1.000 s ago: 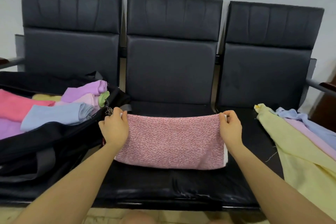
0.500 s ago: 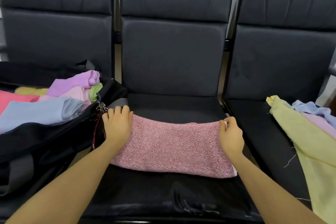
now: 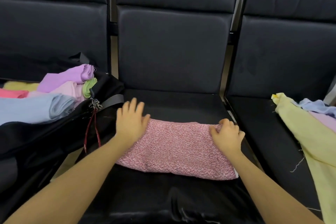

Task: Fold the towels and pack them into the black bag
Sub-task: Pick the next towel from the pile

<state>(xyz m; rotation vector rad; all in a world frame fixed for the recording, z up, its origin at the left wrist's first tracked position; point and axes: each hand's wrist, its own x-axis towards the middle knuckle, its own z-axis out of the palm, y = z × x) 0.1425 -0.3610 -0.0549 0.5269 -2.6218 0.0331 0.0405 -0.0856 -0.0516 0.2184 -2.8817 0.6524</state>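
Lying folded across the middle chair seat [image 3: 181, 103] is the pink speckled towel [image 3: 180, 151], a long band stretching from about 9 o'clock to 3 o'clock of the seat. The left hand [image 3: 131, 122] is resting flat on the towel's 9 o'clock end, fingers straight and slightly spread, the fingertips reaching past the cloth onto the black seat. The right hand [image 3: 227, 135] is sitting on the 3 o'clock end with its fingers curled, bunching the towel's far corner; the thumb is lying on top of the fabric.

At 9 o'clock of the towel the black bag [image 3: 45, 138] is lying open on the next seat, just beside the left hand, with a red cord [image 3: 94, 129] dangling from its zipper clip. Folded towels [image 3: 60, 89] in purple, pink, green, blue and yellow are filling it. At 3 o'clock, well apart, unfolded towels [image 3: 309, 132] in yellow, blue and lilac are draping over the right chair seat.
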